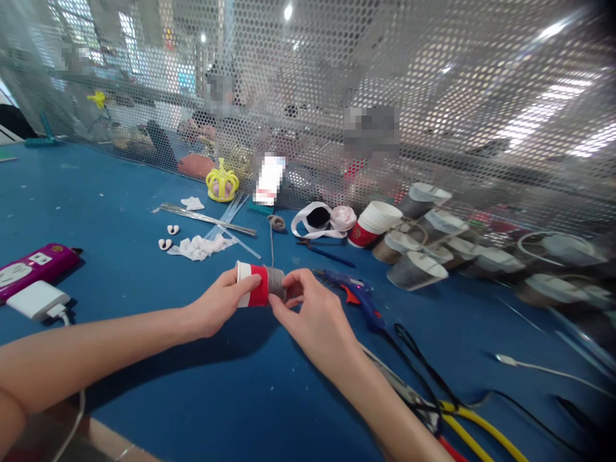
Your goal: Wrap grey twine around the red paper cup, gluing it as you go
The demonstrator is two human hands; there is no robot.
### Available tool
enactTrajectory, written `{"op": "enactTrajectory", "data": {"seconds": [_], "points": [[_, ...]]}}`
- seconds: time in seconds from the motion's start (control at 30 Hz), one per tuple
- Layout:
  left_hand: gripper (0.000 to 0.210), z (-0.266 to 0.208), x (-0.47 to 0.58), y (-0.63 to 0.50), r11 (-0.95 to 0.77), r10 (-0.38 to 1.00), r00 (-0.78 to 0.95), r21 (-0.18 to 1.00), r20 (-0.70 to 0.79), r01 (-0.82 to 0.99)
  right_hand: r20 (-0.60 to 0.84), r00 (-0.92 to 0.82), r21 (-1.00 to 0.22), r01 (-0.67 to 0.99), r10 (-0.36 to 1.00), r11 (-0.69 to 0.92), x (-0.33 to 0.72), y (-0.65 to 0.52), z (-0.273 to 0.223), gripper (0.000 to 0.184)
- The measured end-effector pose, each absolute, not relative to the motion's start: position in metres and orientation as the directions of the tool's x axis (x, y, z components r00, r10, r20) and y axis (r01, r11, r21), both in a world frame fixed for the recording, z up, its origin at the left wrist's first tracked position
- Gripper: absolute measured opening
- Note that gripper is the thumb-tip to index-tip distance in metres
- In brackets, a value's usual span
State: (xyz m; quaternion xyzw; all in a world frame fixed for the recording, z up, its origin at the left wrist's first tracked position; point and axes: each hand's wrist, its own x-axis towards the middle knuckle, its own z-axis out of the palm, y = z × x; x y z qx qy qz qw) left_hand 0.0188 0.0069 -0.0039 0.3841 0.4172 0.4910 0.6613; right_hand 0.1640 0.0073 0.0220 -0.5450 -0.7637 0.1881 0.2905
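Note:
A red and white paper cup (260, 295) lies on its side in the air above the blue table, its white rim toward the left. My left hand (222, 301) is closed around the rim half, thumb on top. Grey cord (276, 281) is wound in rows about the narrow end. My right hand (310, 314) has its thumb and fingers curled on that wound end. From the cup a strand runs back to a small cord coil (276, 223) on the table. Whether the right fingertips pinch a loose strand is hidden.
A blue glue gun (359, 292) and yellow-handled tool (474, 427) lie right, with stacked paper cups (378, 221) and several cord-wrapped cups (416, 271) behind. A phone (269, 179) leans on the perforated screen (308, 83). A purple power strip (38, 269) lies left.

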Motion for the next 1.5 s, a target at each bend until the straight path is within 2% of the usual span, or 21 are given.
{"op": "enactTrajectory", "data": {"seconds": [0.3,0.57,0.63,0.7,0.83,0.93,1.0,1.07,1.2,1.3,1.4,1.5], "points": [[0.032,-0.006,0.019,0.004,0.152,0.98,0.162,0.963,-0.117,-0.224,0.314,-0.227,-0.525,0.767,0.922,0.368,0.16,0.005,0.018,0.012],[0.034,-0.009,0.017,0.005,0.03,0.985,0.17,0.996,-0.016,-0.082,0.278,-0.219,-0.578,0.739,0.935,0.345,0.16,0.005,0.019,0.012],[0.034,-0.008,0.017,0.005,0.036,0.984,0.18,0.996,-0.021,-0.078,0.26,-0.214,-0.629,0.702,0.942,0.333,0.162,0.006,0.021,0.013],[0.036,-0.008,0.016,0.005,0.021,0.975,0.22,0.995,0.0,-0.093,0.208,-0.199,-0.732,0.618,0.958,0.287,0.168,0.01,0.024,0.016],[0.037,-0.01,0.013,0.003,-0.073,0.929,0.352,0.99,0.111,-0.118,0.113,-0.177,-0.835,0.517,0.978,0.19,0.186,0.016,0.029,0.039],[0.033,-0.008,0.009,0.003,-0.092,0.896,0.431,0.994,0.105,-0.052,-0.056,-0.331,-0.898,0.429,0.942,0.098,0.196,0.014,0.028,0.043],[0.029,-0.003,0.005,0.005,-0.099,0.849,0.524,0.994,0.062,0.042,-0.105,-0.418,-0.933,0.356,0.903,0.056,0.199,0.01,0.025,0.041],[0.024,0.002,0.002,0.008,-0.094,0.806,0.592,0.992,0.026,0.085,-0.081,-0.406,-0.927,0.366,0.91,0.081,0.198,0.004,0.021,0.041],[0.029,0.006,0.005,0.012,0.125,0.855,0.506,0.992,-0.111,0.007,0.09,-0.33,-0.803,0.534,0.94,0.264,0.192,-0.005,0.012,0.043],[0.029,0.001,0.011,0.008,0.154,0.878,0.463,0.988,-0.123,-0.03,0.206,-0.415,-0.709,0.56,0.886,0.428,0.19,-0.007,0.009,0.045],[0.028,-0.004,0.015,0.003,0.065,0.862,0.502,0.998,-0.066,0.018,0.208,-0.507,-0.735,0.483,0.837,0.476,0.189,-0.007,0.013,0.044],[0.029,-0.006,0.017,0.002,0.034,0.881,0.466,0.994,-0.08,0.108,0.143,-0.541,-0.81,0.417,0.829,0.412,0.184,-0.008,0.021,0.048]]}}
